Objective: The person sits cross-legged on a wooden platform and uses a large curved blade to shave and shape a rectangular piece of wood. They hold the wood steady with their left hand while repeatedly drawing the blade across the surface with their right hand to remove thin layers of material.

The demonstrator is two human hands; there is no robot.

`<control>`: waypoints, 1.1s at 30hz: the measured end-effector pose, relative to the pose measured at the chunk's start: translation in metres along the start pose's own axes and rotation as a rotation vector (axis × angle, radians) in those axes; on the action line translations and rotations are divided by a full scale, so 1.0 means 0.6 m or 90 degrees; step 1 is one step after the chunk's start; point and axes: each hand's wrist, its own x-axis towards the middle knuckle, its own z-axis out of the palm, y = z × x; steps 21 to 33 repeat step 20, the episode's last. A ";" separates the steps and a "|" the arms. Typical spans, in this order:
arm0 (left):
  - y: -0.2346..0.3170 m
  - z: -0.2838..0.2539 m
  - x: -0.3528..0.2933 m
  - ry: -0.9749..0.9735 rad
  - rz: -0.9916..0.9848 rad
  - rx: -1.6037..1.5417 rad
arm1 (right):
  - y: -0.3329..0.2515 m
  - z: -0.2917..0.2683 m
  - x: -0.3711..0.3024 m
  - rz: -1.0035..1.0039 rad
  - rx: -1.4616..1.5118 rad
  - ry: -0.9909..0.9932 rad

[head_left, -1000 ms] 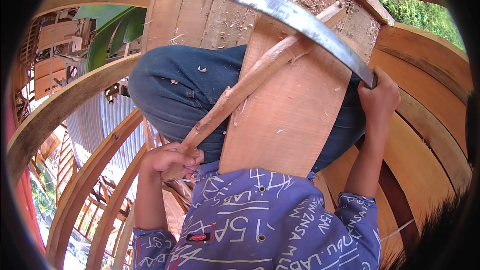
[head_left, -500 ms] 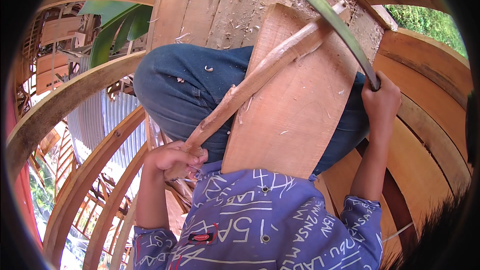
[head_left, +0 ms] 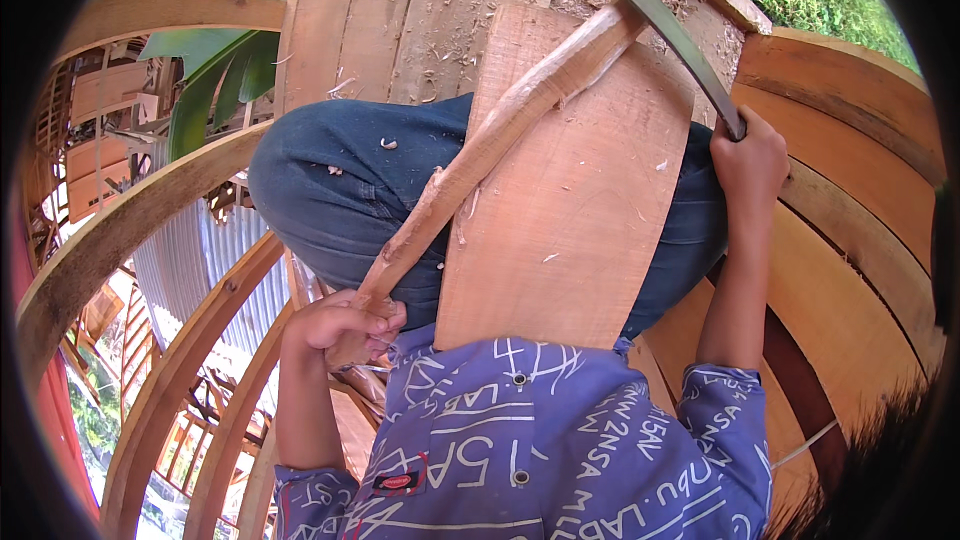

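My left hand (head_left: 345,322) is wrapped round the near end of a long, rough-hewn wooden stick (head_left: 445,180). The stick slants up and away to the right, across my left leg and a broad wooden board (head_left: 570,230). In my closed right hand (head_left: 752,155) is the dark end of a machete (head_left: 665,30) with a long, curved blade. The blade crosses in front of the stick's far end and hides its tip; whether they touch I cannot tell. The board rests against my lap, tilted away from me.
My bent legs in blue trousers (head_left: 345,180) flank the board. Plank flooring (head_left: 430,15) strewn with shavings lies ahead. Curved wooden ribs (head_left: 140,210) rise on the left, and side planks (head_left: 830,270) wall the right. Beyond the ribs are corrugated metal sheets (head_left: 215,255) and green leaves (head_left: 225,70).
The whole view has shifted slightly left. The stick's tip, which showed past the blade before, is now out of sight behind it. Both hands keep their holds.
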 end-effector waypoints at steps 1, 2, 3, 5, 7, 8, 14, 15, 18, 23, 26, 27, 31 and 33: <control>-0.003 -0.002 0.000 0.007 0.012 0.009 | -0.005 -0.002 -0.006 -0.005 0.011 0.003; -0.008 -0.004 0.001 0.014 0.025 0.017 | -0.013 -0.002 -0.006 -0.039 0.023 0.004; -0.010 -0.006 0.000 0.021 0.037 0.026 | -0.021 -0.002 -0.004 -0.074 0.035 0.004; -0.004 0.002 -0.003 0.038 0.027 0.012 | -0.012 0.000 -0.001 -0.064 0.032 0.023; -0.005 0.002 -0.004 0.042 0.035 0.015 | 0.003 0.024 0.017 0.015 0.033 0.060; -0.009 -0.003 0.000 0.036 0.048 0.024 | 0.011 0.023 0.021 0.040 0.046 0.034; -0.006 -0.003 -0.002 0.012 0.029 0.006 | 0.007 0.009 -0.011 -0.067 0.054 0.030; -0.006 -0.003 -0.003 0.009 0.029 0.011 | 0.011 0.012 -0.009 -0.072 0.052 0.030; -0.004 -0.002 -0.002 0.008 0.025 -0.008 | 0.015 0.010 -0.010 -0.065 0.050 0.023; -0.007 -0.004 -0.003 0.027 0.019 0.010 | -0.002 -0.002 -0.011 -0.057 0.055 0.009; -0.007 -0.004 -0.003 0.027 0.019 0.010 | -0.002 -0.002 -0.011 -0.057 0.055 0.009; -0.007 -0.004 -0.003 0.027 0.019 0.010 | -0.002 -0.002 -0.011 -0.057 0.055 0.009; -0.007 -0.004 -0.003 0.027 0.019 0.010 | -0.002 -0.002 -0.011 -0.057 0.055 0.009; -0.007 -0.004 -0.003 0.027 0.019 0.010 | -0.002 -0.002 -0.011 -0.057 0.055 0.009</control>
